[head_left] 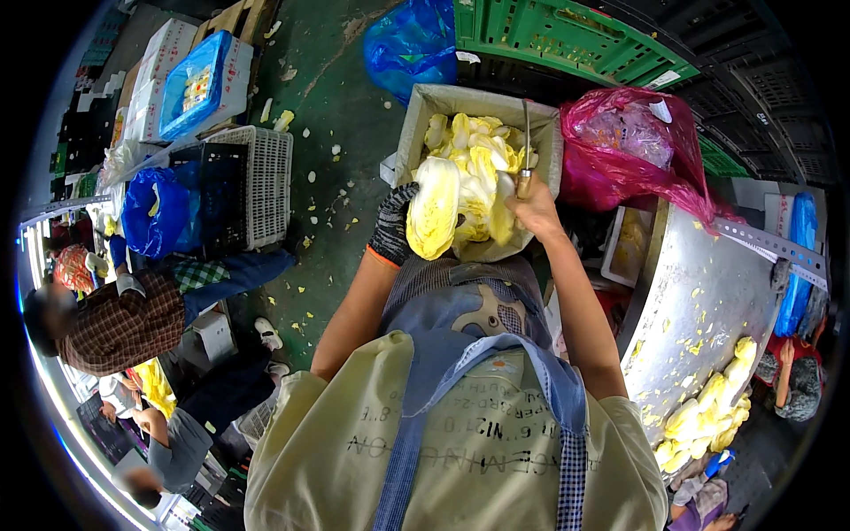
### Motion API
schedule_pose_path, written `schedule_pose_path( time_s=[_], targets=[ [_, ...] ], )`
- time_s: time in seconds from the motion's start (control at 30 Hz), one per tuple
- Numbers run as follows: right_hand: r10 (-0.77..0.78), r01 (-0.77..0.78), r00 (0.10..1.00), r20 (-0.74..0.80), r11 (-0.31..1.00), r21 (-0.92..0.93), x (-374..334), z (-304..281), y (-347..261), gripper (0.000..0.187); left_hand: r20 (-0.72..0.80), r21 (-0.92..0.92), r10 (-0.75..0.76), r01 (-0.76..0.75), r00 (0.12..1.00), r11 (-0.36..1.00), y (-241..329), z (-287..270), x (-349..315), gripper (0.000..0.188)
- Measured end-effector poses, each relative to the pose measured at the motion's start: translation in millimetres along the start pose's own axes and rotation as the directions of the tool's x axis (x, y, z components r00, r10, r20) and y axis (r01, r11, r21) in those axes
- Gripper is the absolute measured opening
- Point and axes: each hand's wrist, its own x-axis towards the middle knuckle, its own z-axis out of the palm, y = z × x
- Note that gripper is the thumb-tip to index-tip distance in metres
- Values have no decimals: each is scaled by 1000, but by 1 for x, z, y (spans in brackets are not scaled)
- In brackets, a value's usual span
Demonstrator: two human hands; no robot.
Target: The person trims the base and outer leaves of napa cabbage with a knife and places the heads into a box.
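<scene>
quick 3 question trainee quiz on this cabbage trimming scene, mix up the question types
1. True or false: the left hand wears a dark knit glove.
2. What does the right hand hold? A) knife B) brush C) scoop
3. Fill in: the cabbage in the left hand is held over a ____ full of leaves.

Key:
1. True
2. A, the knife, blade pointing up
3. box

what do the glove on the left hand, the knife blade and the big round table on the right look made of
Glove: dark knitted fabric with an orange cuff, judging by its speckled weave.
Knife blade: thin grey metal, probably steel, with a dull sheen.
Round table: sheet metal, likely stainless steel, going by its bright, smeared reflections.
</scene>
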Motion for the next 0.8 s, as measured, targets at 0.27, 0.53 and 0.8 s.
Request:
schedule_pose_path(
  time_s=[0.27,0.53,0.8],
  targets=[
    [-42,-92,943,330,921,379,-16,14,-34,46,30,493,208,-196,978,848,-20,1,12,51],
    [-143,2,942,303,907,422,-29,17,-40,43,73,758,355,-282,932,587,-25,-3,14,55],
    [-72,-15,964,256,946,323,-26,22,-30,34,165,881,402,-318,901,351,-28,-4,17,57]
  ],
)
